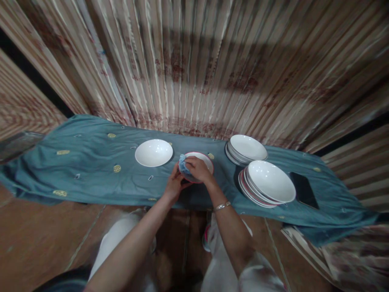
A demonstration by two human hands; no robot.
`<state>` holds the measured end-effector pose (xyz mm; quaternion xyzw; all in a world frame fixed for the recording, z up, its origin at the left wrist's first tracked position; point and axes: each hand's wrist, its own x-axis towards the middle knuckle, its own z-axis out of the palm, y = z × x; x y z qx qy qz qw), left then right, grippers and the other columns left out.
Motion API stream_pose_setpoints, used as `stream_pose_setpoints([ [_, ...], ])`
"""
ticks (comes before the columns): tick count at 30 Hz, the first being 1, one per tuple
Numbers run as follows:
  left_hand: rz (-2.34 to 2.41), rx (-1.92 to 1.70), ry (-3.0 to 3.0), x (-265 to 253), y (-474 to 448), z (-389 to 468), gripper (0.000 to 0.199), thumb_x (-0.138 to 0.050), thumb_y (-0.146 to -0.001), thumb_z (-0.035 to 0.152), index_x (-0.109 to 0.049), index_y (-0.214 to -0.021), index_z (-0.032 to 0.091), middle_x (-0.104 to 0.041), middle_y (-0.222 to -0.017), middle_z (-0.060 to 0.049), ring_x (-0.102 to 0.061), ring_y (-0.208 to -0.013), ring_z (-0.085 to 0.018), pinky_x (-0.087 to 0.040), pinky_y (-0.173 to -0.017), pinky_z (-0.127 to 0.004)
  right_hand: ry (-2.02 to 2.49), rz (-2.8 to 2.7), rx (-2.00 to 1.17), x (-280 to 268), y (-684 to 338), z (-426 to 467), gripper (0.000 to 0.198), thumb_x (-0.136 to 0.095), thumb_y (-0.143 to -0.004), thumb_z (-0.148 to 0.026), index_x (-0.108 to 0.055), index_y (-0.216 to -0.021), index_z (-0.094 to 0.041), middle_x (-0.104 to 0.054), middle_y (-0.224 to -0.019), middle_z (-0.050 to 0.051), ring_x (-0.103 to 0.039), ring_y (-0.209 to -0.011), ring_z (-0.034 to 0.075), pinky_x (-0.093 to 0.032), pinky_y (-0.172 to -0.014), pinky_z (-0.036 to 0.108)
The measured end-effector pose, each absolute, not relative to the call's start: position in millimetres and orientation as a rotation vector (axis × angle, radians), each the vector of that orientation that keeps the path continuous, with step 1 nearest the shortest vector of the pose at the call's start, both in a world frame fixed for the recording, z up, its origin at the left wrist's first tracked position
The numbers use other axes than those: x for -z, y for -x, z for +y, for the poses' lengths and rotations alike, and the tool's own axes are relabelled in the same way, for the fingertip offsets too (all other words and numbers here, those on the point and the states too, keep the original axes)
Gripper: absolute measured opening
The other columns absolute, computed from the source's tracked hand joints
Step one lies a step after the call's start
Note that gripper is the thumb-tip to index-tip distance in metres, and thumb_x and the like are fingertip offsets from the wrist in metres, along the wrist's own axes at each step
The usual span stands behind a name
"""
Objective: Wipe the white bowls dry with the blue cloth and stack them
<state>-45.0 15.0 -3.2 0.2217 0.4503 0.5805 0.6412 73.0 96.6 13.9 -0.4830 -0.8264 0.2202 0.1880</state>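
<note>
A white bowl with a red rim is held over the table's front half. My left hand grips it by its left edge, fingers around the rim and underside. Inside the bowl, my right hand presses a bunched light-blue cloth against the left part of the inner surface. The fingers of that hand are closed on the cloth, and a silver bracelet circles the wrist. Just to the left, a plain white bowl rests alone on the tablecloth.
A stack of white plates stands at the back right. In front of it is a taller stack of bowls, some red-rimmed. A dark phone lies beside that. The green tablecloth bears pineapple prints; a pleated curtain hangs behind.
</note>
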Motion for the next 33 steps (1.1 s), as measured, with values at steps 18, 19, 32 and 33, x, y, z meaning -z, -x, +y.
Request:
stream_pose_setpoints([
  [18, 1.008, -1.322, -0.512, 2, 46, 16, 0.068, -0.068, -0.072, 0.012, -0.054, -0.137, 0.026, -0.069, -0.096, -0.002, -0.064, -0.076, -0.013, -0.064, -0.074, -0.036, 1.328, -2.641, -0.809, -30, -108, 80, 0.023, -0.062, -0.082, -0.013, -0.082, -0.094, -0.013, -0.078, -0.088, 0.007, -0.068, -0.087, 0.020, -0.045, -0.076, 0.025],
  [19, 1.013, -1.321, -0.512, 3, 47, 16, 0.069, -0.068, -0.072, 0.012, -0.054, -0.138, 0.027, -0.069, -0.096, -0.002, -0.065, -0.078, -0.014, -0.064, -0.074, -0.037, 1.396, -2.665, -0.709, -32, -108, 76, 0.024, -0.062, -0.082, -0.012, -0.081, -0.096, -0.013, -0.078, -0.095, 0.009, -0.069, -0.093, 0.021, -0.045, -0.079, 0.025],
  [32, 1.037, -1.340, -0.488, 4, 47, 16, 0.065, -0.068, -0.072, 0.013, -0.055, -0.134, 0.029, -0.067, -0.113, -0.006, -0.064, -0.101, -0.023, -0.063, -0.083, -0.052, 1.886, -2.409, -0.012, -27, -109, 69, 0.032, -0.046, -0.096, -0.011, -0.078, -0.096, -0.012, -0.071, -0.120, 0.018, -0.059, -0.120, 0.028, -0.047, -0.096, 0.038],
  [33, 1.040, -1.339, -0.485, 4, 47, 16, 0.066, -0.068, -0.072, 0.013, -0.055, -0.135, 0.029, -0.067, -0.113, -0.006, -0.064, -0.102, -0.024, -0.063, -0.083, -0.052, 1.885, -2.368, 0.005, -25, -110, 72, 0.032, -0.045, -0.097, -0.010, -0.077, -0.095, -0.012, -0.071, -0.119, 0.018, -0.059, -0.119, 0.027, -0.047, -0.095, 0.037],
])
